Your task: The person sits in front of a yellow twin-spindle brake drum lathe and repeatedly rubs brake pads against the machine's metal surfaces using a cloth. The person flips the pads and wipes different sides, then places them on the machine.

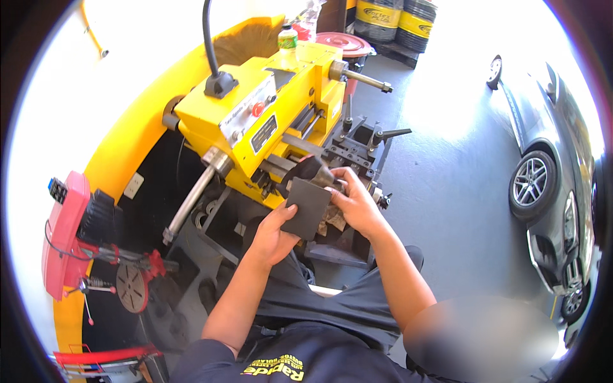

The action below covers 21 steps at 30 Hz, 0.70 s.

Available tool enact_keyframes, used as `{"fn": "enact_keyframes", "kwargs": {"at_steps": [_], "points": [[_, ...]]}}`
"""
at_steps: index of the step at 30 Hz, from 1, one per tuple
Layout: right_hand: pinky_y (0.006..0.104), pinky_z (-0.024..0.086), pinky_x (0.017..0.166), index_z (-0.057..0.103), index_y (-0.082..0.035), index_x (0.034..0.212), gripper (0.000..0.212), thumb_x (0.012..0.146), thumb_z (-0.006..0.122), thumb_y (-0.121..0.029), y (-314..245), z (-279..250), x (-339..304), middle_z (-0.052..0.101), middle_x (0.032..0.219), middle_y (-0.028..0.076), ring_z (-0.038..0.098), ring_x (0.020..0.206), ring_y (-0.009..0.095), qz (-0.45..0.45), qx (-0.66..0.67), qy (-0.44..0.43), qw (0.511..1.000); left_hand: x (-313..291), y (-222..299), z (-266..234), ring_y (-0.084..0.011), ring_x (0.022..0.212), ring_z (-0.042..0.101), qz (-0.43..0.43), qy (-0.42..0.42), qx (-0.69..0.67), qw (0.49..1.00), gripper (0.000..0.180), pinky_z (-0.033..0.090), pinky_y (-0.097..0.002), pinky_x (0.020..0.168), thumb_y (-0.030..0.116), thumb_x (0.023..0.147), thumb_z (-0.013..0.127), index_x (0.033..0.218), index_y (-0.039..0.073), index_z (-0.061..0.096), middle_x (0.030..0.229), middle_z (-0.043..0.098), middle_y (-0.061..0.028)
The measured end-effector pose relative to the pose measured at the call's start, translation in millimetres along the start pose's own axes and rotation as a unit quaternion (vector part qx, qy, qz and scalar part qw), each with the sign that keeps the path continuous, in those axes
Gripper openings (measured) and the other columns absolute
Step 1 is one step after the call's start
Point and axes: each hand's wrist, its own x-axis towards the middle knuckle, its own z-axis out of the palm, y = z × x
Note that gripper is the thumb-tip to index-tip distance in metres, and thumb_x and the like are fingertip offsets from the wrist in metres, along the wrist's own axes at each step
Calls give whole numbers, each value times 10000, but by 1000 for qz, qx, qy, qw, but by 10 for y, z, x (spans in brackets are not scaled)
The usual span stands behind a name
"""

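A dark grey, flat rectangular sheet (308,210) is held up in front of my body, close to a yellow brake lathe (281,96). My left hand (274,237) grips its lower left edge, thumb on the face and fingers behind. At the upper right corner, my right hand (354,205) is closed, its thumb against the sheet's edge. Just behind the sheet is a dark curved piece (305,168), partly covered. A crumpled brownish rag (335,219) shows below my right hand. Whether my right fingers also hold cloth is hidden.
Dark tool-post levers (377,136) and a steel shaft (369,81) project from the lathe. A steel bar (195,198) sticks out at left. A red drill press (70,236) stands farther left. A grey car (549,172) is parked right; a lidded red bin (345,45) and drums (396,22) stand behind.
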Motion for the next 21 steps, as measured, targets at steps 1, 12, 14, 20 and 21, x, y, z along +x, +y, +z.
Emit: {"fn": "enact_keyframes", "kwargs": {"at_steps": [1, 12, 14, 20, 21], "points": [[370, 533, 1034, 603, -42, 1399, 337, 1107, 700, -182, -25, 24, -75, 727, 1237, 122, 654, 1155, 175, -27, -109, -20, 993, -22, -33, -47, -268, 1363, 665, -12, 7, -20, 1000, 511, 528, -440, 1160, 223, 1115, 611, 1560, -22, 560, 1501, 679, -145], [294, 568, 786, 555, 17, 1376, 539, 982, 876, -164, 500, 365, -476, 724, 1021, 84, 682, 855, 126, 77, -181, -3, 980, -366, -487, -250, -94, 1076, 667, 15, 147, 275, 950, 335, 545, -297, 988, 183, 1125, 618, 1356, -38, 723, 1206, 766, -67], [277, 560, 777, 539, 9, 1366, 517, 980, 866, -101, 421, 270, -372, 723, 967, 57, 678, 860, 109, 143, -17, 5, 990, -376, -301, -296, -112, 1113, 676, -49, 104, 313, 943, 321, 547, -310, 995, 185, 1114, 646, 1341, -24, 735, 1226, 771, -89], [276, 562, 874, 630, 4, 1357, 442, 970, 828, -73, -231, -131, 224, 758, 1078, 56, 690, 967, 106, -6, -67, 65, 996, 158, 349, -294, -365, 1184, 708, 300, 150, 676, 656, 592, 559, -415, 1032, 1, 970, 710, 1549, 92, 627, 1362, 730, -176], [282, 562, 888, 654, 11, 1319, 393, 979, 816, -102, -293, -250, 396, 759, 1094, 64, 691, 979, 109, -33, -90, 95, 991, 323, 406, -308, -385, 1213, 690, 301, 148, 712, 618, 657, 548, -418, 1062, -43, 949, 683, 1585, 97, 592, 1403, 709, -171]]}}
